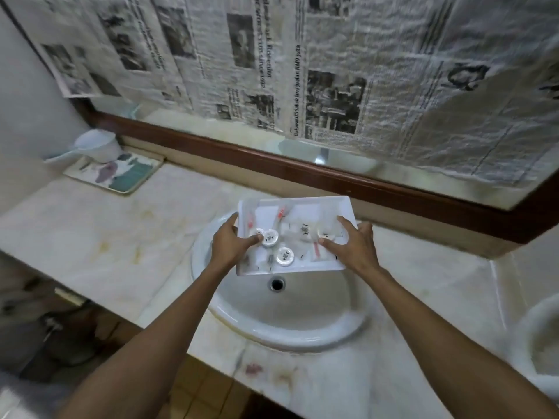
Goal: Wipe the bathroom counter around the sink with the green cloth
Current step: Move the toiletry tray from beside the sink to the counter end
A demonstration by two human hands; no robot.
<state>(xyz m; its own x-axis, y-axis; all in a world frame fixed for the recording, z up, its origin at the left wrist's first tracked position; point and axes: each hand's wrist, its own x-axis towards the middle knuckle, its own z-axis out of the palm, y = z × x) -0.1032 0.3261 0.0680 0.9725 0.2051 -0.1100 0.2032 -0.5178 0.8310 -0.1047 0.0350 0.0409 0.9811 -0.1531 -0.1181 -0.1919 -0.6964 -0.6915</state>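
A white rectangular tray (338,205) of toiletries, with small round white containers (285,256) and wrapped sachets, hangs above the back half of the white oval sink (290,325). My left hand (229,243) grips the tray's left edge, thumb on top. Along the tray's right edge lies my right hand (354,243), gripping it. The pale marble counter (99,240) surrounds the sink and shows yellowish stains. No green cloth is in view.
A patterned tray (121,173) with a pale blue water scoop (93,146) sits at the back left corner. A newspaper-covered mirror (363,71) in a brown wooden frame runs along the back. A white basin edge (541,337) shows at the right.
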